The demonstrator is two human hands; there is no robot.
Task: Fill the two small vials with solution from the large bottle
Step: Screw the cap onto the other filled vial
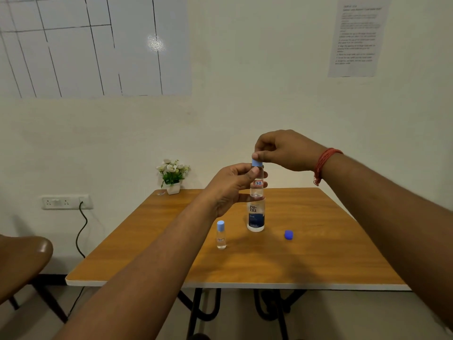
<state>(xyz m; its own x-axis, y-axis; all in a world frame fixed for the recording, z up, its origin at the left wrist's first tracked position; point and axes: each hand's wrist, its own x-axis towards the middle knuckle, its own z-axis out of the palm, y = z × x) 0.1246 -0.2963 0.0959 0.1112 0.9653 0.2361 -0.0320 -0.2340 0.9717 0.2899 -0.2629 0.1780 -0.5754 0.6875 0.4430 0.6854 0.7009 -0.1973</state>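
My left hand (230, 187) holds a small clear vial (257, 190) with a red-edged label upright in the air above the table. My right hand (282, 150) pinches that vial's light blue cap (257, 163) from above. Right behind and below the held vial stands the large bottle (255, 218) with a dark blue label, its top hidden by the vial and my fingers. A second small vial (221, 235) with a light blue cap stands on the table to the left of the bottle. A dark blue cap (288, 234) lies on the table to the bottle's right.
The wooden table (318, 261) has a white front edge. A small white pot of flowers (172, 176) sits at its far left corner. A brown chair (22, 261) stands to the left. A wall socket with a black cable (82, 224) is behind it.
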